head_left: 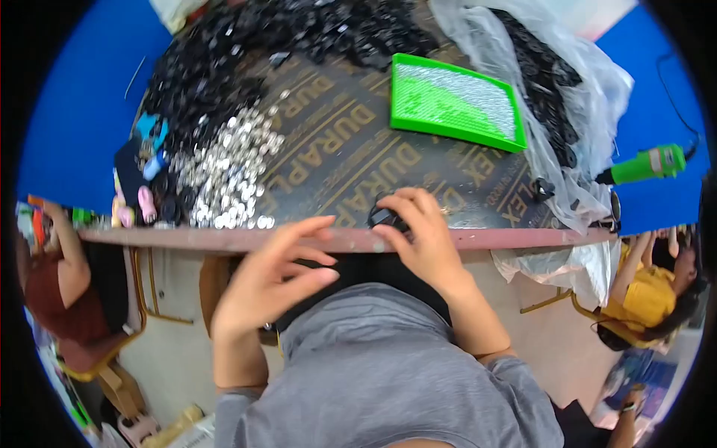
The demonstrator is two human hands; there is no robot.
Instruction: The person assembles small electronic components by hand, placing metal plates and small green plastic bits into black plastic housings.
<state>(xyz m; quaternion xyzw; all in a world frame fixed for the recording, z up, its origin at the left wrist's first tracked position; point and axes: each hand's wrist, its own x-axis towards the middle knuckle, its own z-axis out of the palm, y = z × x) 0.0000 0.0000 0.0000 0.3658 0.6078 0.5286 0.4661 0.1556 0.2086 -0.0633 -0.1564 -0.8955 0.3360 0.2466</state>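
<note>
head cam: sitting on the person's head | looking steeply down, fisheye | hanging close over the table (463,239) edge

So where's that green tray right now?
In the head view, the green tray lies on the far right part of the dark board, beside the clear plastic bag of black parts and beyond the right hand.
</note>
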